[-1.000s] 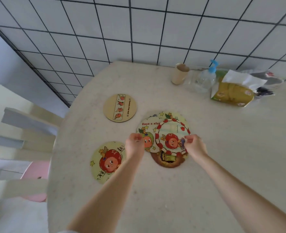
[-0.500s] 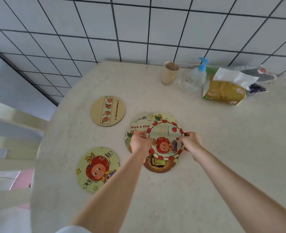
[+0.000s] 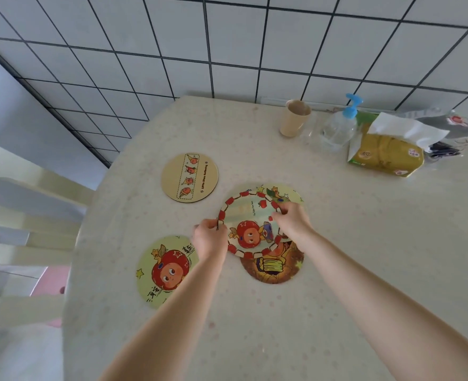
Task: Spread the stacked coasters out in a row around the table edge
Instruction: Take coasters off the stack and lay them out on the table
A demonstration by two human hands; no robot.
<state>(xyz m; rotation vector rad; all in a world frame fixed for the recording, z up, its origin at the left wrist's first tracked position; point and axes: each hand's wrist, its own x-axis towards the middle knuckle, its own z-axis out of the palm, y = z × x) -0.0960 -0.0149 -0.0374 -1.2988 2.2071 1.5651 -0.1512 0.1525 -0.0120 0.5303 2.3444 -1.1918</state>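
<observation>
Red-bordered coaster [image 3: 250, 225] is pinched at opposite rims by left hand [image 3: 209, 239] and right hand [image 3: 292, 222], directly ahead atop two stacked coasters [image 3: 275, 266] at desk [image 3: 365, 243] centre. Open rim space lies rightward, so right hand is judged nearer.

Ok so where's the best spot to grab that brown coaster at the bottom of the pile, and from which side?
Probably its near rim. The brown coaster lies flat, its far half covered by the red-bordered coaster that both hands hold, so only the edge toward the person is free. Come from that side, slide it out along the table, then pinch the rim.
</observation>
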